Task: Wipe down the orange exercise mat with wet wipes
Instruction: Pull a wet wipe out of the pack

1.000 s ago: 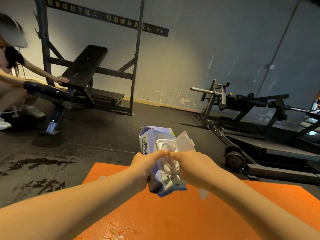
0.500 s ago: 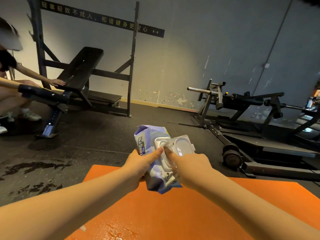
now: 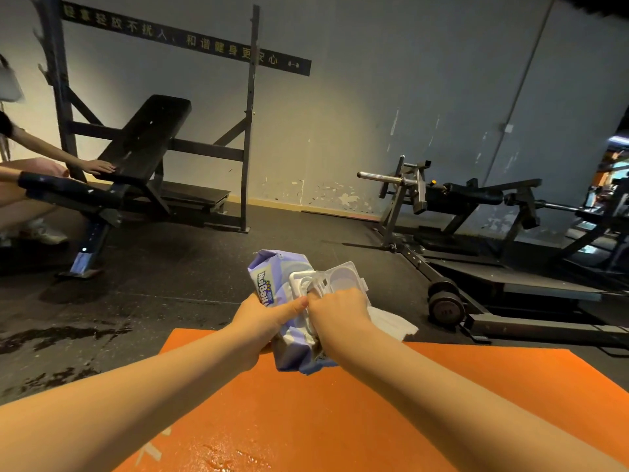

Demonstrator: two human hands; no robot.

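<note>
Orange mat (image 3: 357,410) lies flat on the dark rubber floor (image 3: 177,287), filling the lower view under both our forearms. There is a wet sheen on its near edge, with a pale printed mark at its left.

Above the mat's far edge we hold a purple wet wipe pack (image 3: 272,284) in the air, crumpled, with its white flip lid (image 3: 343,279) standing open. Our left hand (image 3: 262,323) grips the pack from the left, fingers wrapped behind it and the thumb pressed across its front. Our right hand (image 3: 340,310) is curled tight at the pack's opening. A white wipe (image 3: 391,323) sticks out from under that hand to the right, held in it. We cannot tell whether the fingertips also pinch a fresh sheet.

Wet patches (image 3: 54,335) darken the floor left of the mat. Far left is a black incline bench (image 3: 143,137) in a steel rack, where another person's hand (image 3: 100,166) rests flat on the pad. Far right is a low plate-loaded machine (image 3: 452,199). A dark banner (image 3: 187,42) with pale characters runs along the grey wall.
</note>
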